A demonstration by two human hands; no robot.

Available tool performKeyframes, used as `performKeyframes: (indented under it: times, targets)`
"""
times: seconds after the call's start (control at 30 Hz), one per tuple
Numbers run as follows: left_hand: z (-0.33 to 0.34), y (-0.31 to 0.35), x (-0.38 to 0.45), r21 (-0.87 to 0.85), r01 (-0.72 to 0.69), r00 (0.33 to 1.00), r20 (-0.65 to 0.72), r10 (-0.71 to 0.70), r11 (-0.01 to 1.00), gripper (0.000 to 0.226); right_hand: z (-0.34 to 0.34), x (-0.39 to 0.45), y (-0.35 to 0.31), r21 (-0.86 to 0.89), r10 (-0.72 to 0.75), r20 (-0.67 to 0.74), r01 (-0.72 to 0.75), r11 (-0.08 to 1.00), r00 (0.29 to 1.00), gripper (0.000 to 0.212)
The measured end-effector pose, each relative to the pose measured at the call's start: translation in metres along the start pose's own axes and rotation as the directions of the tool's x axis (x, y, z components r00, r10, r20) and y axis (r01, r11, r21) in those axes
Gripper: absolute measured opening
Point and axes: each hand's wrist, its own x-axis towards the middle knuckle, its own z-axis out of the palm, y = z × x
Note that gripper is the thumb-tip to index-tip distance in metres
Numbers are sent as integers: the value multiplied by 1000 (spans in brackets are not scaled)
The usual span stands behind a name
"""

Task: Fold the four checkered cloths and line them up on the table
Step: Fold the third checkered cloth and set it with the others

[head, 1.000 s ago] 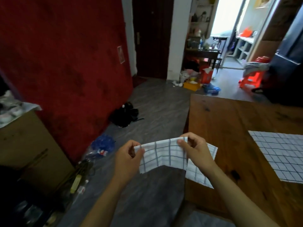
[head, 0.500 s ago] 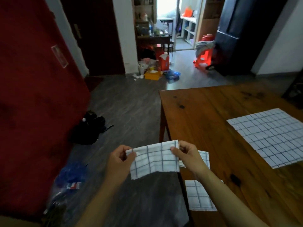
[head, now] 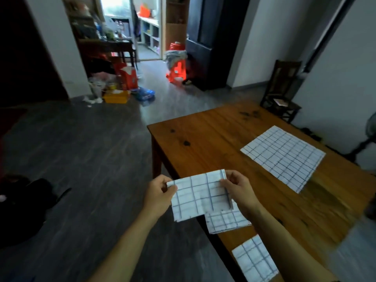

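Note:
I hold a folded white checkered cloth (head: 200, 195) in the air just off the table's near left edge. My left hand (head: 157, 193) pinches its left end and my right hand (head: 240, 191) pinches its right end. Below it, a folded checkered cloth (head: 225, 220) lies on the wooden table (head: 213, 143) by the edge. Another folded cloth (head: 254, 259) lies nearer to me along the same edge. An unfolded checkered cloth (head: 283, 156) lies spread flat farther right on the table.
A dark wooden chair (head: 282, 88) stands beyond the table's far right corner. On the grey floor to the left lie a black bag (head: 22, 202), a red stool (head: 177, 70), a red box and a yellow box (head: 116, 96).
The view has swung right and down, so more of the table shows. The held cloth has come over the table's left edge, above the folded cloth. Both hands keep their grip.

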Motion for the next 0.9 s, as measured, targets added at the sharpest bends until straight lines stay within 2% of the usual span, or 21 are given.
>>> performKeyframes:
  times: [0.13,0.23,0.37,0.67,0.8,0.9]
  targets:
    - [7,-6,35,10,9,995,99,-10,1000,6,1,16,9,-40,40,-129,-45,998,991,25]
    - [17,-10,64,66,-1,986,169,-10,998,8,-1,33,16,-111,32,-260,-63,992,965,21]
    - [35,-21,104,142,-16,972,234,-18,990,14,-7,69,32,-186,47,-356,-120,975,933,17]
    - [84,-50,187,381,50,954,256,-158,923,14,-13,164,91,-308,182,-282,-269,913,942,19]
    - [87,-61,211,468,55,928,301,-218,882,12,-14,178,119,-404,299,-214,-363,839,930,27]
    - [81,-63,229,526,50,910,326,-255,849,16,-16,183,124,-464,281,-245,-367,806,928,34]
